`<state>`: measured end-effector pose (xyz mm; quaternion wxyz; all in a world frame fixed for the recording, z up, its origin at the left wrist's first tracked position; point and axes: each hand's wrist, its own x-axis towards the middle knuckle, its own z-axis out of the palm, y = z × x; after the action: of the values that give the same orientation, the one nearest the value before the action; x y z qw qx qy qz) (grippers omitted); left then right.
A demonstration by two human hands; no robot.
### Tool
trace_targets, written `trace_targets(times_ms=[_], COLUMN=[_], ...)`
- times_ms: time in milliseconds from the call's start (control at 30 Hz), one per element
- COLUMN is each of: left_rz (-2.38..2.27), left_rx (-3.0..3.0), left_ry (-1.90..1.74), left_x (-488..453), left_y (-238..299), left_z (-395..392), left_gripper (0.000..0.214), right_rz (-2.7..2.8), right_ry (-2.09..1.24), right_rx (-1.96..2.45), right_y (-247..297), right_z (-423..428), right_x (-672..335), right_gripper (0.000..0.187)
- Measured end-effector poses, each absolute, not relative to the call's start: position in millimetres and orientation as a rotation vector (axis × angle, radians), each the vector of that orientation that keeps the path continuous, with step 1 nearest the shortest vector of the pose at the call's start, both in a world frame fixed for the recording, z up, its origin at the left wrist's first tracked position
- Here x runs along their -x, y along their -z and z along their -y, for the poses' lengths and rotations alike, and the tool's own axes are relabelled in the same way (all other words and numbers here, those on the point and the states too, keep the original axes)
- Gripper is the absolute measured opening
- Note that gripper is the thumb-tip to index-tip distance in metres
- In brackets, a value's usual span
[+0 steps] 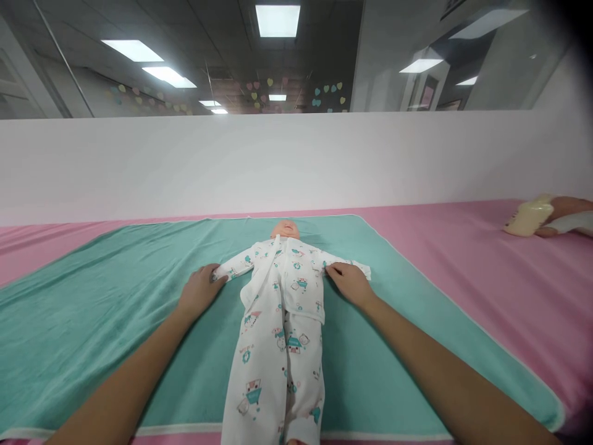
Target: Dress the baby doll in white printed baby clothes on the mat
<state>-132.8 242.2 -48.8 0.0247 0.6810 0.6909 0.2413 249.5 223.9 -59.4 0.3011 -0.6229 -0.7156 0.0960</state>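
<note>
A baby doll (280, 309) in white printed pyjamas lies on its back along the middle of a teal towel (92, 321), head away from me. My left hand (200, 290) rests on the end of the doll's left-side sleeve, fingers curled over the cuff. My right hand (348, 281) lies on the other sleeve, fingers closed on the fabric near the cuff. Both of the doll's arms are stretched out sideways.
The towel lies on a pink sheet (486, 278) over a wide table. A second doll with a pale yellow cloth (532, 217) lies at the far right. A white partition (278, 161) runs along the back edge, with glass above.
</note>
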Motion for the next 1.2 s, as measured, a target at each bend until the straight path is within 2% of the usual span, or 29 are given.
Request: trace_targets(times_ms=[133,367,533,633,767,900,1033,1200], left_rz=[-2.126,-2.251,-2.324,-2.334,-2.304,-2.194,-1.799,-1.491], left_rx=[-2.138,-2.110,-1.893,-1.788,-1.732,-1.590,-1.231,-1.013], left_ry=[-0.676,-0.825,-0.816,-0.751,-0.772,-0.989,-1.402,-1.710], left_x=[132.7,129.3,136.2,144.7,153.8,152.4,143.2,136.3], left_y=[50.9,42.7,41.6,42.0,41.4,40.3,39.4,33.7], left_z=[-242.1,-234.7,-237.1,-241.5,-243.9,-242.2,-238.4,-231.7], left_gripper=[0.045,0.046,0.064,0.069,0.056,0.042,0.045,0.044], right_rz=[1.919,2.045,2.106,1.987,1.617,1.313,1.391,1.438], right_ry=[-0.107,-0.042,-0.142,-0.279,-0.271,-0.251,-0.365,-0.389], right_rx=[1.608,1.487,1.510,1.560,1.759,1.933,1.959,1.830], right_y=[65.5,74.8,76.2,72.4,66.5,67.5,72.4,77.6], right_z=[-230.4,-250.4,-251.7,-251.0,-256.4,-263.9,-267.5,-272.5], right_x=[-243.5,-241.4,-242.4,-253.5,-288.0,-323.6,-330.8,-327.0], right_gripper=[0.029,0.046,0.042,0.030,0.033,0.035,0.042,0.028])
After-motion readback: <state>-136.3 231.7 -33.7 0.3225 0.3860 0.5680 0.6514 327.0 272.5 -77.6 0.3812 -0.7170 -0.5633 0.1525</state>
